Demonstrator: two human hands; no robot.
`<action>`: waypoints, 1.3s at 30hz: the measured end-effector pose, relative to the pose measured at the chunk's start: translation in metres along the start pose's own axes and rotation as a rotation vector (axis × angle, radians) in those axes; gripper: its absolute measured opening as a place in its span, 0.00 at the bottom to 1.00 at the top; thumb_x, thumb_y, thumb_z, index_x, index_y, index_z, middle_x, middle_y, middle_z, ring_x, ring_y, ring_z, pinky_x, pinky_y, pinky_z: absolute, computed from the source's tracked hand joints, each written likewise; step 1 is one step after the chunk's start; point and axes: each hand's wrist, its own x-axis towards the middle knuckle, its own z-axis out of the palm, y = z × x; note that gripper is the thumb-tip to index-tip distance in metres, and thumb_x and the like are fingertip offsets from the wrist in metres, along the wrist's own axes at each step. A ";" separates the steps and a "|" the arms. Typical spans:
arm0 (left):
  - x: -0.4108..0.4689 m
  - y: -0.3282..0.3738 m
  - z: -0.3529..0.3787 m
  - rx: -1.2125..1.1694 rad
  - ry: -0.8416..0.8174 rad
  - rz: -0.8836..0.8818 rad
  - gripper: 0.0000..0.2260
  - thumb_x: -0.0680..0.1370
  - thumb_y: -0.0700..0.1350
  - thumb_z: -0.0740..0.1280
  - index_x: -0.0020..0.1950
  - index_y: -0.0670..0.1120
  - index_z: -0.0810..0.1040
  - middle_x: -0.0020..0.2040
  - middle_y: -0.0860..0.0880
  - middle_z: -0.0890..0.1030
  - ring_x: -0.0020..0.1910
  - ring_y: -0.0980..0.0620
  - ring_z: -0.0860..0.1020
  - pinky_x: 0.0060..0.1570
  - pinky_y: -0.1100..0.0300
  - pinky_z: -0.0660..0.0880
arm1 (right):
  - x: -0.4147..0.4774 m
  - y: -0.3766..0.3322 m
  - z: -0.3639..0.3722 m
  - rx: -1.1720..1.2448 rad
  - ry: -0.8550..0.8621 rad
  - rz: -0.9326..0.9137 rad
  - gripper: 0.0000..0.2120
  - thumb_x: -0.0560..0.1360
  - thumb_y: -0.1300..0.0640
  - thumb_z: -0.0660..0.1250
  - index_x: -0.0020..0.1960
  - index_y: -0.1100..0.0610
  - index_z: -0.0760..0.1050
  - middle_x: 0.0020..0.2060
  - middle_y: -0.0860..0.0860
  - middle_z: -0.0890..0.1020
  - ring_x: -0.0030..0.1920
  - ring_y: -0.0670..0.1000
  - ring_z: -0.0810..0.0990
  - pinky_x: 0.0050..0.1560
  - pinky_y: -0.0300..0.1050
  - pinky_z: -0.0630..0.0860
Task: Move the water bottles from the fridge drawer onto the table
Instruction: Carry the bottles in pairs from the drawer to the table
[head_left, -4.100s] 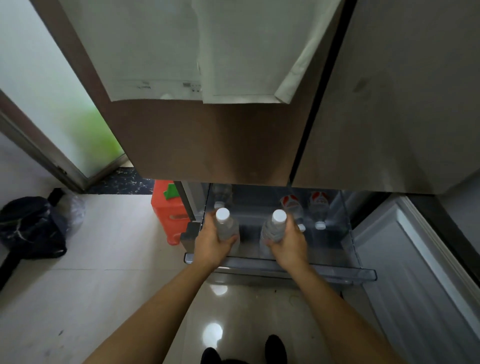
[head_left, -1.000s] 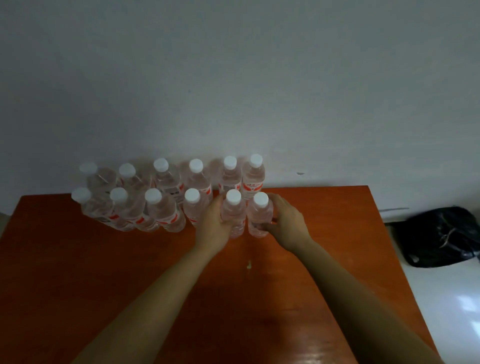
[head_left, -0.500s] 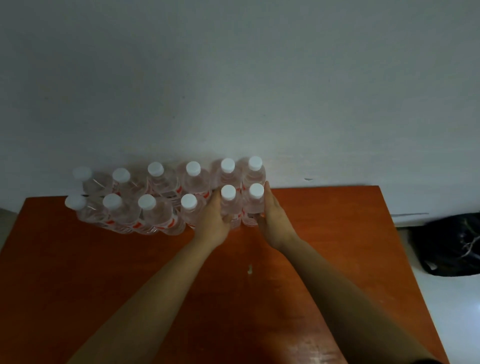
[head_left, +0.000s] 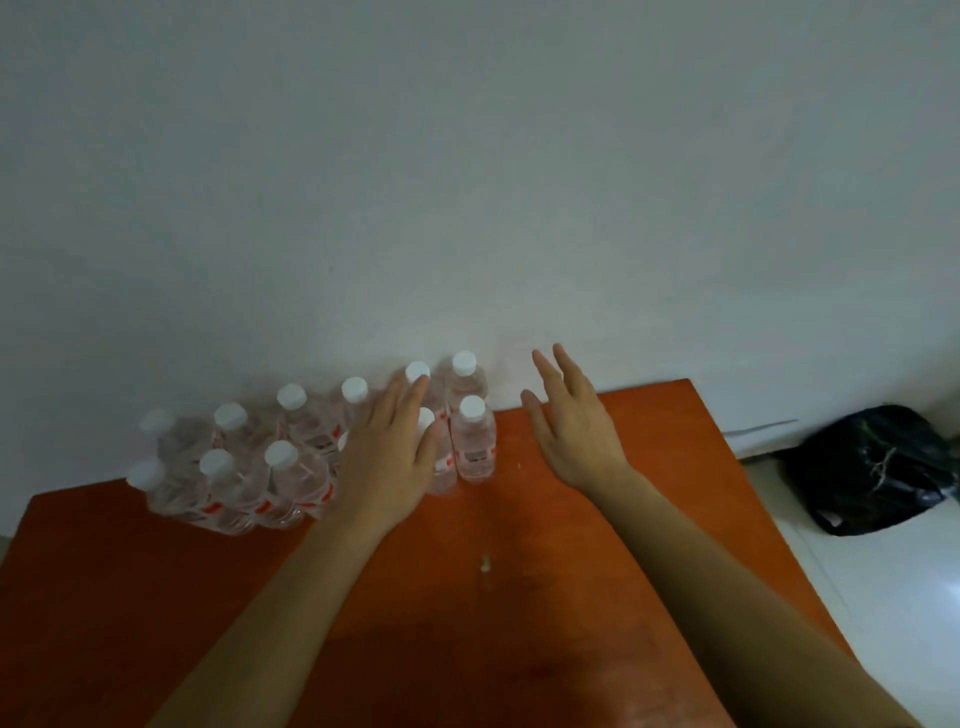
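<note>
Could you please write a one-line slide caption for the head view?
Open left hand at the water bottles, open right hand beside them, two rows on the orange table.

Clear water bottles (head_left: 471, 441) with white caps (head_left: 471, 407) are glinting against an orange-red table (head_left: 649, 467).
Each bottle is wearing a label (head_left: 210, 508) in red and white, and the see-through plastic is taking on a faint pink where the table is shining through. The table is running plain, a rusty orange darkening to brownish red toward the near edge, with one small pale speck (head_left: 484, 564) breaking it. Behind, the wall (head_left: 467, 182) is showing flat greyish white, unpatterned. At the right, a bag (head_left: 872, 467) is gleaming glossy black on a floor (head_left: 909, 597) that is shining white.
</note>
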 end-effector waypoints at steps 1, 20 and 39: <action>0.000 0.002 0.000 0.034 0.019 0.037 0.25 0.84 0.59 0.50 0.80 0.52 0.56 0.81 0.48 0.57 0.80 0.45 0.55 0.75 0.46 0.53 | -0.009 0.007 -0.009 -0.058 0.017 0.018 0.26 0.84 0.43 0.51 0.80 0.50 0.55 0.80 0.54 0.54 0.79 0.56 0.56 0.74 0.54 0.63; -0.147 0.354 0.033 0.154 -0.035 0.664 0.32 0.81 0.65 0.38 0.82 0.53 0.46 0.82 0.43 0.42 0.80 0.43 0.38 0.75 0.36 0.39 | -0.383 0.147 -0.221 -0.424 0.432 0.661 0.31 0.82 0.36 0.44 0.80 0.48 0.53 0.81 0.55 0.51 0.80 0.55 0.45 0.78 0.58 0.41; -0.569 0.727 0.187 -0.017 -0.265 1.435 0.35 0.79 0.68 0.42 0.82 0.52 0.44 0.81 0.41 0.39 0.80 0.42 0.38 0.75 0.33 0.47 | -0.924 0.257 -0.352 -0.511 0.834 1.314 0.38 0.79 0.35 0.49 0.81 0.52 0.42 0.80 0.56 0.41 0.80 0.57 0.41 0.78 0.60 0.42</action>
